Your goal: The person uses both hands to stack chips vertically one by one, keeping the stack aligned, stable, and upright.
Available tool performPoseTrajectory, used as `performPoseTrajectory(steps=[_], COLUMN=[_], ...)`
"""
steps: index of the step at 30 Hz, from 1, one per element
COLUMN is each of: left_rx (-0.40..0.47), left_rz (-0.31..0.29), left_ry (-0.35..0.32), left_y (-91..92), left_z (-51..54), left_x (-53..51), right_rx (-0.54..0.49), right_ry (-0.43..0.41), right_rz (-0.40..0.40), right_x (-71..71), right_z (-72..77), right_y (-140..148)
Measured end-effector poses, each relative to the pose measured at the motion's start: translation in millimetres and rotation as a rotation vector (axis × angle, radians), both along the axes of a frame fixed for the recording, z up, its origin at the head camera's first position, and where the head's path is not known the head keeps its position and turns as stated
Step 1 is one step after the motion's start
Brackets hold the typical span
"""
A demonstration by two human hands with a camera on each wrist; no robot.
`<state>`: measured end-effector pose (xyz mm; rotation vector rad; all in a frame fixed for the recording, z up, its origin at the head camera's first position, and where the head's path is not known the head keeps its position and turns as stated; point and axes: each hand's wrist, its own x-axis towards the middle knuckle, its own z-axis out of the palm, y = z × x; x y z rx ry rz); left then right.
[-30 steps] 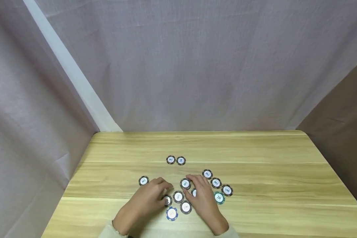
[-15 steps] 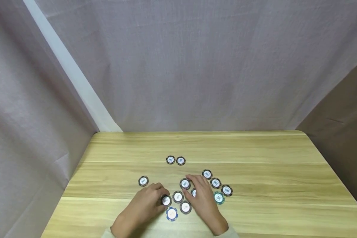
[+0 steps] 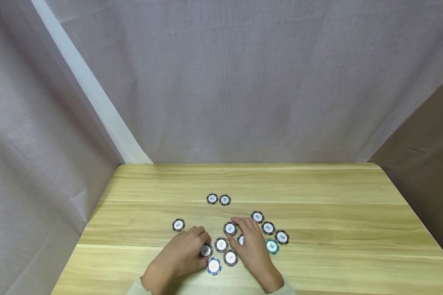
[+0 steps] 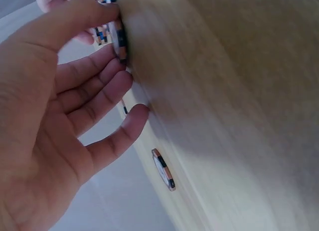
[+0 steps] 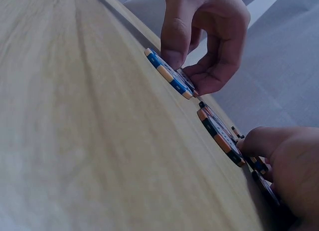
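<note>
In the head view my left hand [image 3: 182, 252] pinches a black-edged chip [image 3: 206, 250] on the table between thumb and fingers; the left wrist view shows this chip [image 4: 119, 41] between the thumb and fingertips. Beside it lies a blue-edged chip [image 3: 214, 266]. My right hand [image 3: 252, 248] rests with loosely bent fingers over a partly hidden chip [image 3: 240, 239], its fingertips at a black chip [image 3: 230, 228]. Two more black chips, one [image 3: 221, 244] above the other [image 3: 230, 257], lie between the hands.
A single black chip [image 3: 178, 225] lies at the left, and a pair [image 3: 218, 199] lies farther back. Right of my right hand are a green chip [image 3: 272, 246] and several black chips [image 3: 268, 228]. Grey cloth [image 3: 221, 82] hangs behind the wooden table [image 3: 336, 205].
My left hand's fingers have shifted around the black chip, with the thumb now lower, by the blue chip. The right hand has stayed in place.
</note>
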<state>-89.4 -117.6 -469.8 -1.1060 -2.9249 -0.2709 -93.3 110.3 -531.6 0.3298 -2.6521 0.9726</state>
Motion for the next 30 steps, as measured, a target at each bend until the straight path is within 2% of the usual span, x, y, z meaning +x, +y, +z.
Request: performPoseTrajectory(steps=[5, 10, 17, 24, 30], left_rx=[-0.021, -0.004, 0.075, 0.132, 0.199], left_rz=[-0.024, -0.016, 0.01, 0.02, 0.064], left_ry=[0.041, 0.061, 0.064, 0.058, 0.036], left_y=[1.8, 2.9, 11.2, 21.2, 28.7], left_z=[-3.4, -3.9, -3.2, -1.2, -4.3], left_x=[-1.9, -2.1, -4.1, -11.1, -17.6], right_rx=[-0.001, -0.002, 0.001, 0.004, 0.002], right_ry=[0.021, 0.019, 0.019, 0.018, 0.017], right_rz=[0.001, 0.004, 0.007, 0.007, 0.012], right_x=[0.6, 0.0, -0.4, -0.5, -0.4], right_z=[-2.2, -2.6, -1.8, -1.2, -1.0], right_y=[-0.1, -0.7, 0.0, 0.7, 0.6])
